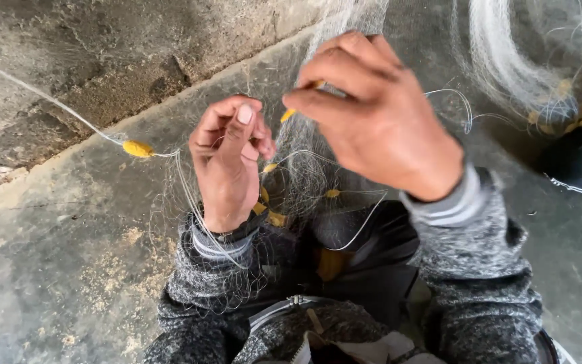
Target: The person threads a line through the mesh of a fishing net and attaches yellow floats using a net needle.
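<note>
Both hands are up in front of me, buried in a fine, pale fishing net (304, 162). My left hand (227, 162) is curled, thumb pressed against the bent fingers, pinching strands of the mesh. My right hand (378, 121) sits just beside it and a little higher, fingers closed around a small yellow tool (298, 108) whose tip pokes out below the knuckles. From my left hand a white cord (48, 101) runs off toward the wall, with a yellow float (137, 148) strung on it. More net is bunched at upper right (513, 67), over the grey concrete floor (55, 256). I see grey knit sleeves (466, 269) on both arms.
</note>
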